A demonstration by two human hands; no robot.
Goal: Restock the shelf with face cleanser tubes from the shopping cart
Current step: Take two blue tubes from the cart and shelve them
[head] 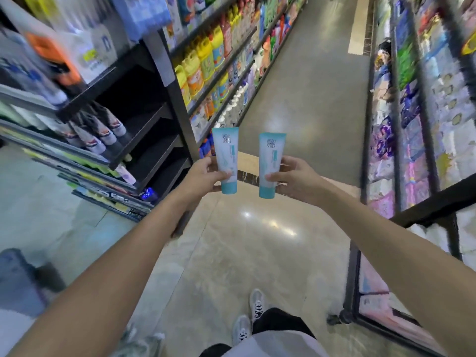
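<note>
Your left hand (pixel 206 173) and right hand (pixel 293 177) are held out side by side ahead of you, apart from each other, each holding one tube upright with the cap end down: the left tube (pixel 226 161) in the left hand, the right tube (pixel 270 163) in the right. The tubes stand near each other without touching. The dark shelf unit (pixel 144 130) lies to the left of your left hand; a row of bottles (pixel 103 135) sits on it. Another rack (pixel 412 124) stands right of your right hand. The aisle floor (pixel 309 99) runs beyond both hands, and your shoes (pixel 249 318) are below and behind them.
</note>
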